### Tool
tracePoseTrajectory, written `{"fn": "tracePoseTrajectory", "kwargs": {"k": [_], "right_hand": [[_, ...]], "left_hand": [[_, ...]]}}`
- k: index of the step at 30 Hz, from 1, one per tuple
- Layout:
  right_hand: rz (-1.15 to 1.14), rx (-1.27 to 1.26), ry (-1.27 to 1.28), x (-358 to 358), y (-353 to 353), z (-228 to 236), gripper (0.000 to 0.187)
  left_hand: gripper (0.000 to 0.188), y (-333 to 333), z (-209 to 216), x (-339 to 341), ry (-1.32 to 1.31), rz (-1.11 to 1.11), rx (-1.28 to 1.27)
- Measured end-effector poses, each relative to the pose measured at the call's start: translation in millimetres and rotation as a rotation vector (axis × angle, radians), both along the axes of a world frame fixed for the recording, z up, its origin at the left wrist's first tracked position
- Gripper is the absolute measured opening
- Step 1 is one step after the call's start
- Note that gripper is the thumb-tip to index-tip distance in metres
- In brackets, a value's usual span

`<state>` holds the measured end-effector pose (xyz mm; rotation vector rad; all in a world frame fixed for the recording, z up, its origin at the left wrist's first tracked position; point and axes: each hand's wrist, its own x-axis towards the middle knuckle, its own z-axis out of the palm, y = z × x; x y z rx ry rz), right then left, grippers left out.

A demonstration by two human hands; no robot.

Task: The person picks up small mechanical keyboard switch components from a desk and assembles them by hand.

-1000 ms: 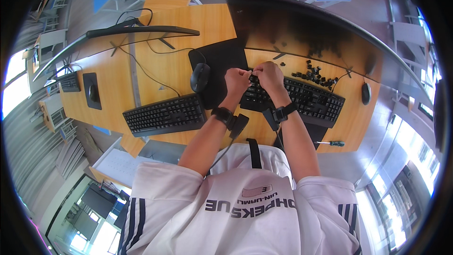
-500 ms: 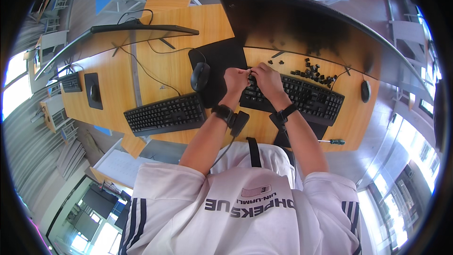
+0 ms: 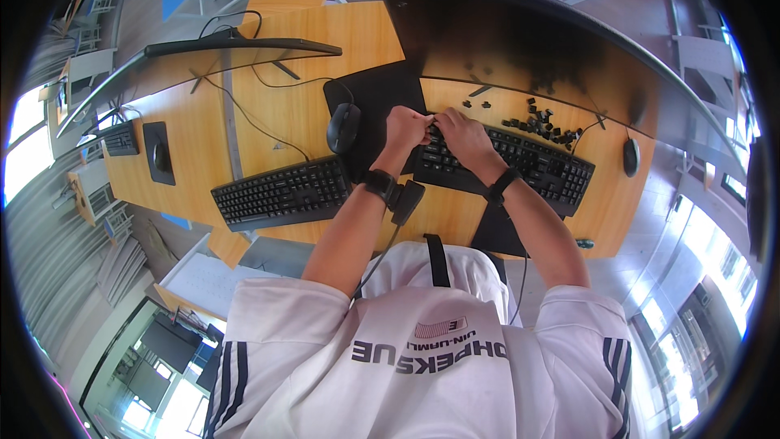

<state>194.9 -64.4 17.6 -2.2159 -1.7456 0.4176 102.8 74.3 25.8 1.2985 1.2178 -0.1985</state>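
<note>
My left hand (image 3: 408,130) is closed, its fingertips meeting those of my right hand over the far left corner of a black keyboard (image 3: 552,179). My right hand (image 3: 467,142) lies across the keyboard's left part with its fingers bent and pressed together. Whatever sits between the fingertips is too small and covered to make out. Beyond the keyboard, several loose black keycaps (image 3: 543,125) are heaped on the desk. A couple of separate keycaps (image 3: 486,104) lie to the left of that heap.
A large monitor (image 3: 520,41) rises behind the keyboard. Left of my hands are a black mouse (image 3: 344,127) on a mouse pad (image 3: 375,85) and a second keyboard (image 3: 280,193). Another mouse (image 3: 631,158) lies at right. My right forearm partly covers a green-handled screwdriver (image 3: 584,243).
My right forearm and elbow have swung outward to the right, now covering the screwdriver's shaft. Both hands stay together at the keyboard's left corner.
</note>
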Motion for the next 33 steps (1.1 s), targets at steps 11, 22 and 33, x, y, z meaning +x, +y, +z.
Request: {"fn": "tracePoseTrajectory", "kwargs": {"k": [11,22,33], "right_hand": [[-0.739,-0.125,0.496,0.0,24.7,10.7,0.011],[-0.853,0.036,0.410,44.0,-11.6,8.5,0.013],[-0.254,-0.133,-0.027,55.5,2.9,18.1,0.015]], "left_hand": [[0.030,-7.5,4.6,-3.9,-0.024,-0.026,0.102],[0.025,-6.1,-1.1,-17.3,-0.043,-0.138,0.055],[0.018,-39.2,35.3,-84.0,-0.129,0.044,0.026]]}}
